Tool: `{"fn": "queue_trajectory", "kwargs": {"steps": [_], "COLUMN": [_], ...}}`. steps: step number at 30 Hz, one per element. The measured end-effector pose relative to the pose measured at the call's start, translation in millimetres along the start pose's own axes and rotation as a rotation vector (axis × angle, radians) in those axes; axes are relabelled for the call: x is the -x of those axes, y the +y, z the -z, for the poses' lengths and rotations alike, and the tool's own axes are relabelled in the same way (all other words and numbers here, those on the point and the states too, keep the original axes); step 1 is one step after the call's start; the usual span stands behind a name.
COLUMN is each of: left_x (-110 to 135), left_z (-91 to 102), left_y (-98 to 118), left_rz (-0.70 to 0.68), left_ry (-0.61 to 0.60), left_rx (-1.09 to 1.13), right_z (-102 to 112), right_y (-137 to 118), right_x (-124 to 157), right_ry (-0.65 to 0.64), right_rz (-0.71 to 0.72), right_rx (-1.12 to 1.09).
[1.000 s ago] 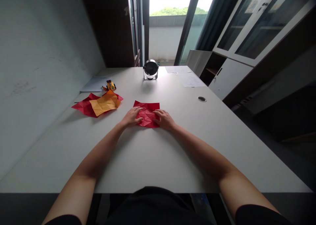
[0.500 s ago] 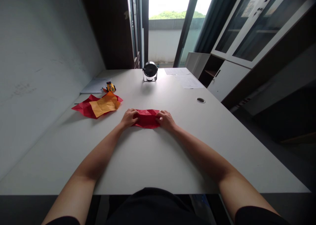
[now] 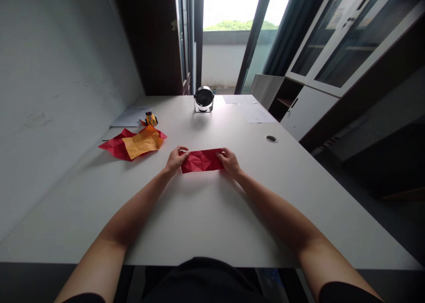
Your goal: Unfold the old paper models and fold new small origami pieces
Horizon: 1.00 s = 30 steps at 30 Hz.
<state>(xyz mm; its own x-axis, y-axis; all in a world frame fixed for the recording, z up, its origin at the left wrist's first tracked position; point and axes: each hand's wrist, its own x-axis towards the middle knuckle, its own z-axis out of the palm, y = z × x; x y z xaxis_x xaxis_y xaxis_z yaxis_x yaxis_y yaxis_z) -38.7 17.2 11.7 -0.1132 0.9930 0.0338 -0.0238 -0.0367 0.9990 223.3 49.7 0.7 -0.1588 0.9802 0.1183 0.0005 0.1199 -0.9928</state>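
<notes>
Two hands engaged, one creased red paper strip (image 3: 202, 162) between them, at twelve o'clock from the wearer over the white table (image 3: 212, 219). Left hand (image 3: 175, 160): thumb and fingers pinching the strip's nine o'clock end. Right hand (image 3: 230, 162): pinching its three o'clock end, near the far corner. Contact between strip and table cannot be determined. From the strip, an orange sheet (image 3: 141, 144) lies at ten o'clock, overlapping a larger red sheet (image 3: 116, 146); just beyond sits a small yellow-and-black object (image 3: 152, 118). Round black device (image 3: 203, 97) noted at twelve o'clock; white papers (image 3: 257, 114) between one and two.
</notes>
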Motion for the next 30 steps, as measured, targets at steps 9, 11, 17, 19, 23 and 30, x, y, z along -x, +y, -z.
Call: {"fn": "queue_trajectory", "kwargs": {"steps": [9,11,17,19,23,30], "left_x": [-3.7,-3.6,-4.5,-5.5,-6.7,-1.3], "left_z": [1.1,0.2,-3.0,-4.1,-5.0,-9.8], "left_y": [-20.0,-23.4,-26.4,-26.3,-26.2,-19.5], "left_rz": [-0.040,-0.085,-0.065,-0.040,-0.022,-0.068], "left_ry": [0.059,0.098,0.106,0.107,0.151,0.108], "left_rx": [-0.109,-0.188,-0.067,0.069,0.193,0.198], "right_z": [6.5,4.6,-6.7,-9.5,-10.7,-12.0], "right_y": [4.2,4.9,-1.0,-3.2,-5.3,-7.4], "right_x": [-1.7,0.1,11.3,14.6,17.0,16.1], "right_ry": [0.075,0.032,-0.158,-0.225,-0.372,-0.370], "right_rz": [0.136,0.170,0.303,0.333,0.246,0.090], "right_rx": [0.303,0.363,0.475,0.424,0.265,0.058]}}
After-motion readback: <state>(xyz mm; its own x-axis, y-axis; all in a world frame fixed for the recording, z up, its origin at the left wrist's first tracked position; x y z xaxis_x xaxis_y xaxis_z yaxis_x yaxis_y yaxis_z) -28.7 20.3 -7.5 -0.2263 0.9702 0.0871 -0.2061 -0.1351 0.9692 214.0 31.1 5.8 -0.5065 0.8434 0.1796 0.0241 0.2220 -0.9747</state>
